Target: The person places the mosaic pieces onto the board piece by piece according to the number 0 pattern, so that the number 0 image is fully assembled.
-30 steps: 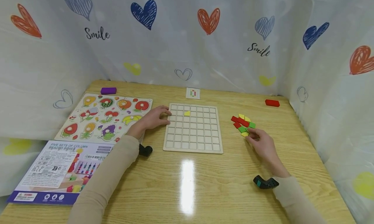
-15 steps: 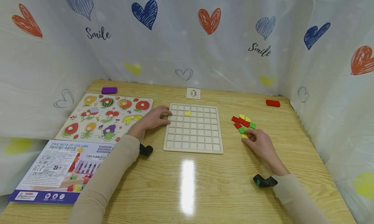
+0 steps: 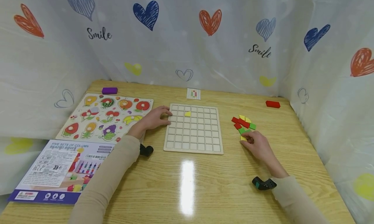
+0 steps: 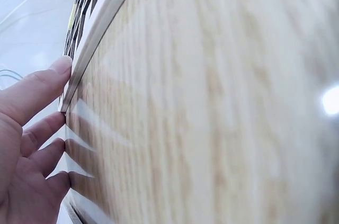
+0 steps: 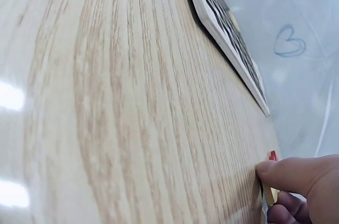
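- The left hand [image 3: 152,119] is laid flat, fingers [image 4: 39,89] straight, against the left edge of the grid board [image 3: 193,143].
- A yellow tile [image 3: 243,138] at the near end of the tile pile [image 3: 243,123], right of the board, seems pinched by the right hand [image 3: 258,146], fingers curled.
- One yellow piece [image 3: 187,114] is seated in the board's far rows.

A wooden table [image 3: 204,188] with pale grain stands enclosed on three sides by a white curtain [image 3: 187,45] printed with red, blue and yellow hearts and the word "Smile". Overhead light glares on the tabletop.
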Action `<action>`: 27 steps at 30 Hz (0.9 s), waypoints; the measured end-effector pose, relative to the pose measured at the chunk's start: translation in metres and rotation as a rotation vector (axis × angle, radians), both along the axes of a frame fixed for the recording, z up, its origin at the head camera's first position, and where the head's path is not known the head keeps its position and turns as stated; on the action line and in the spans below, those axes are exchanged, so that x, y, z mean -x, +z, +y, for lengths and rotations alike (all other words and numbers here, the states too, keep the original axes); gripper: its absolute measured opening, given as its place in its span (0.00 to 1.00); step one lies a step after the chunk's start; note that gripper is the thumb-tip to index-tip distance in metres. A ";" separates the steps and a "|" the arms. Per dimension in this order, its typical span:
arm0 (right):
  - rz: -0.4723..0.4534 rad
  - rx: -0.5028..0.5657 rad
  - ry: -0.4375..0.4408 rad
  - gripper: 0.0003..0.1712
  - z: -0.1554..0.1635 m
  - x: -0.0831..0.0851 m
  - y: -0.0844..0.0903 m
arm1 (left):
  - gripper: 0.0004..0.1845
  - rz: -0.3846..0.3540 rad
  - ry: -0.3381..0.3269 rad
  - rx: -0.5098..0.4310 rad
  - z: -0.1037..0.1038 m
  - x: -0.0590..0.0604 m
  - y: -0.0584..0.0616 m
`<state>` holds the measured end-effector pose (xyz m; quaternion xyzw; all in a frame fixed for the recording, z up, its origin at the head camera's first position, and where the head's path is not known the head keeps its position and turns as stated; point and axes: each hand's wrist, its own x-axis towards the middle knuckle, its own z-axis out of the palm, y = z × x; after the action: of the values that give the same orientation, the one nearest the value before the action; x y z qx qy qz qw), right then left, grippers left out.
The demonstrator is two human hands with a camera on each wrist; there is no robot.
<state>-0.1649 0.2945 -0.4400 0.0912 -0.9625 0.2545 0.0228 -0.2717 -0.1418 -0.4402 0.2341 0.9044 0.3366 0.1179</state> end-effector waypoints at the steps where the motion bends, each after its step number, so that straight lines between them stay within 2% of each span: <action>1: 0.004 -0.001 -0.005 0.15 0.000 -0.001 0.000 | 0.22 -0.003 -0.001 -0.001 0.001 0.000 0.000; 10: 0.012 0.002 0.004 0.15 0.000 -0.004 -0.003 | 0.22 -0.014 -0.006 0.005 0.003 -0.001 0.000; 20: 0.008 0.003 0.013 0.15 -0.002 0.000 -0.001 | 0.22 0.001 -0.005 0.012 0.000 0.000 -0.001; 27: -0.007 0.056 0.012 0.15 -0.006 0.008 0.002 | 0.22 0.003 -0.010 0.008 -0.001 0.001 -0.002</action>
<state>-0.1731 0.2882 -0.4375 0.0956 -0.9545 0.2817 0.0203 -0.2732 -0.1425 -0.4420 0.2385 0.9049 0.3318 0.1191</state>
